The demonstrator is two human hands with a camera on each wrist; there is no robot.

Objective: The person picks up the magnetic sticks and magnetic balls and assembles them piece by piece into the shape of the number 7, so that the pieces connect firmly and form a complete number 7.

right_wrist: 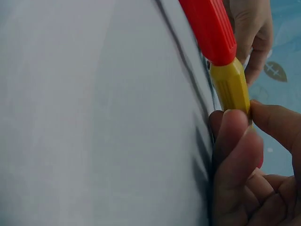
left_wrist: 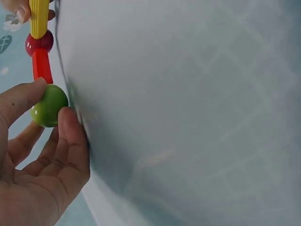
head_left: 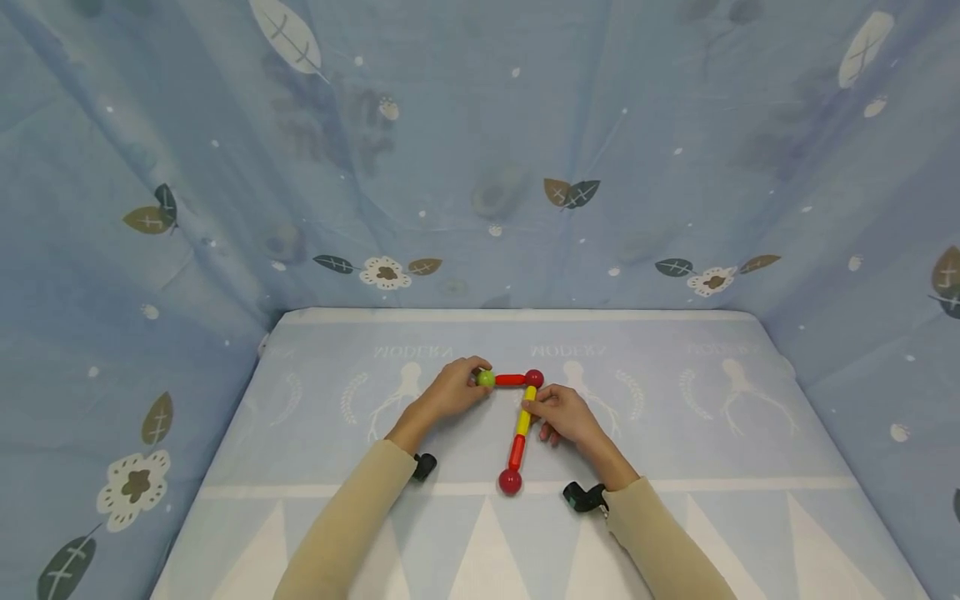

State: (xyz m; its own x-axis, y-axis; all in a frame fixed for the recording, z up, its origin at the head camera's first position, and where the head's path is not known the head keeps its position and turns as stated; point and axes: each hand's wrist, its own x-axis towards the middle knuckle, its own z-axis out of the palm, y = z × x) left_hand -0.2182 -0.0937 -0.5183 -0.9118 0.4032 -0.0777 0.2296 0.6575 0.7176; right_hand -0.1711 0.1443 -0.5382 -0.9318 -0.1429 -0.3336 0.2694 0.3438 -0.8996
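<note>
A joined chain of coloured balls and rods spans both hands. At its left end my left hand [head_left: 452, 389] pinches a green ball [left_wrist: 49, 106] between thumb and fingers. From there a red rod [head_left: 510, 380] runs to a dark red ball [head_left: 534, 378] at the corner. A yellow rod [right_wrist: 230, 87] leads from that ball back toward me, and my right hand [head_left: 567, 414] pinches it from the right. Beyond the yellow rod comes another red rod [head_left: 517, 452], ending in a second dark red ball [head_left: 510, 482].
A pale patterned cloth [head_left: 660, 450] covers the table. Blue curtains [head_left: 480, 150] with leaf and flower prints hang behind it and at both sides. Small black devices sit by the left wrist [head_left: 425, 467] and the right wrist [head_left: 583, 497].
</note>
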